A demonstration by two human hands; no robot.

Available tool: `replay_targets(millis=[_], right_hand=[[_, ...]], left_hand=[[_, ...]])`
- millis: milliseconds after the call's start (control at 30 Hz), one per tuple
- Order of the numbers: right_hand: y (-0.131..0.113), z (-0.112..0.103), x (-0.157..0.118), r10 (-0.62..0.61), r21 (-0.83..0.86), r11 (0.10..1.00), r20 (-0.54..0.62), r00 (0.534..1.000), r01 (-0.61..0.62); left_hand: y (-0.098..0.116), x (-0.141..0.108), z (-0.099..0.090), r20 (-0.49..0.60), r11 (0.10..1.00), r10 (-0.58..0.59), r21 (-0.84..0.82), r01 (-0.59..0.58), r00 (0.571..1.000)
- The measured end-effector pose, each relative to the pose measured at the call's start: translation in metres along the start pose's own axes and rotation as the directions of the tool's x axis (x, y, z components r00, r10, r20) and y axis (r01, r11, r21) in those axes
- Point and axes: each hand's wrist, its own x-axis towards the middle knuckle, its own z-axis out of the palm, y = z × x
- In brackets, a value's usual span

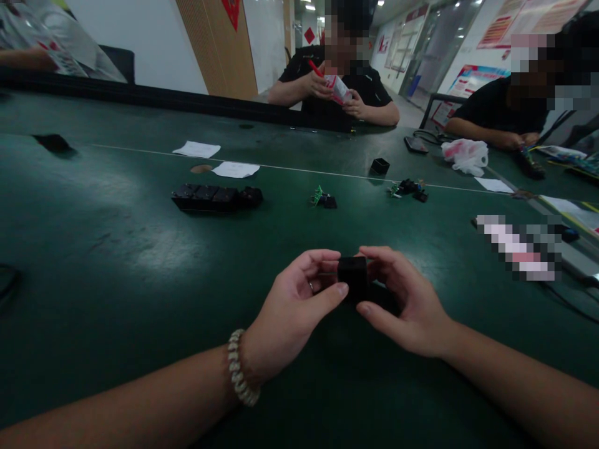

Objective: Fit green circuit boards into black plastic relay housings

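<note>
A small black box (353,277) stands upright between my two hands above the green table (187,299). My left hand (304,299) grips its left side, with the thumb on the near face and the fingers behind; a beaded bracelet is on the wrist. Around the right side of the box curls my right hand (405,299), its fingertips at the box's upper edge and its thumb near the lower corner. Farther back lie a green circuit board with a black part (325,198) and a cluster of small electronic parts (408,189).
A row of black boxes (213,197) lies at the back left, near white papers (236,169). An open black box (379,166) and a plastic bag (465,154) are farther back. Across the table, a person holds a red-and-white packet (337,89); another works at the right.
</note>
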Motion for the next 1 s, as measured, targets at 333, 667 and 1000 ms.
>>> replay_targets(millis=[333, 667, 1000], right_hand=[[-0.0005, 0.0015, 0.0023, -0.054, -0.063, 0.997, -0.066, 0.996, 0.050], [-0.0001, 0.0013, 0.0050, -0.092, -0.068, 0.994, -0.087, 0.992, 0.086], [-0.0004, 0.0010, 0.0007, 0.011, 0.006, 1.000, -0.034, 0.999, -0.011]], left_hand=[[0.0031, -0.0009, 0.0018, -0.033, 0.999, -0.047, -0.015, 0.047, 0.998], [0.0022, -0.0005, -0.0010, -0.005, 0.997, -0.061, 0.056, 0.062, 0.998], [0.0040, -0.0016, 0.0026, -0.038, 0.997, -0.081, -0.005, 0.081, 0.996]])
